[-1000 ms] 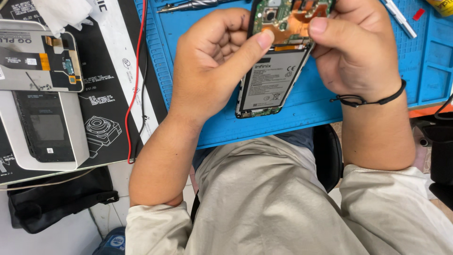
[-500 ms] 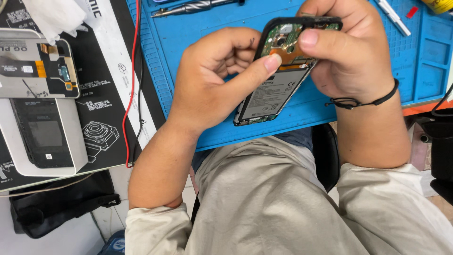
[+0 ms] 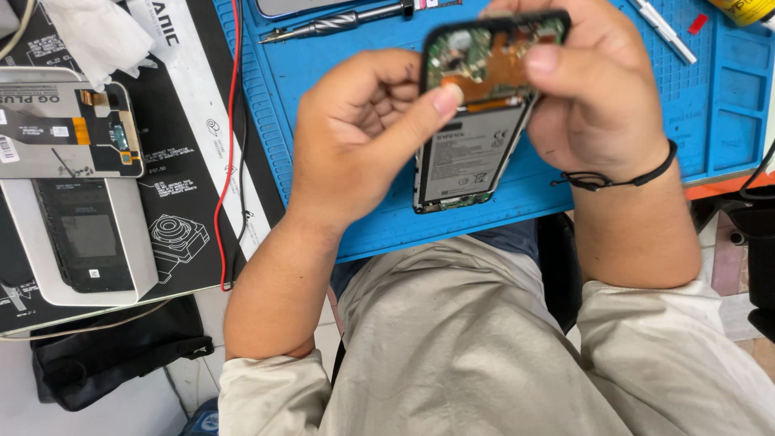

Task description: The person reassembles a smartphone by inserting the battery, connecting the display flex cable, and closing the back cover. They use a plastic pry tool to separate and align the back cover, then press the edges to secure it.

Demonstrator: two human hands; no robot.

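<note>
Left hand (image 3: pixel 363 137) curled, thumb tip pressing the orange flex strip on the opened phone (image 3: pixel 476 113); right hand (image 3: pixel 589 97) clamped around the handset's top end from 3 o'clock. Phone held back-side up, tilted above the blue repair mat (image 3: pixel 726 105), battery (image 3: pixel 472 153) exposed and green circuit board (image 3: pixel 460 52) at 12 o'clock of it. Screwdriver (image 3: pixel 339 23) lying on the mat at 11 o'clock of the phone, slim metal tool (image 3: pixel 662 31) at 2 o'clock, both untouched. Spare display parts (image 3: pixel 73 129) stacked on a white tray (image 3: pixel 137 266) well apart at 9 o'clock, red wire (image 3: pixel 230 137) between tray and mat. Best kept steady with the right grip firm on the frame edges only, thumb pressure light and square on the flex; connector seating probably under the thumb, though blurred here. Black cord bracelet (image 3: pixel 638 171) on the right wrist.
</note>
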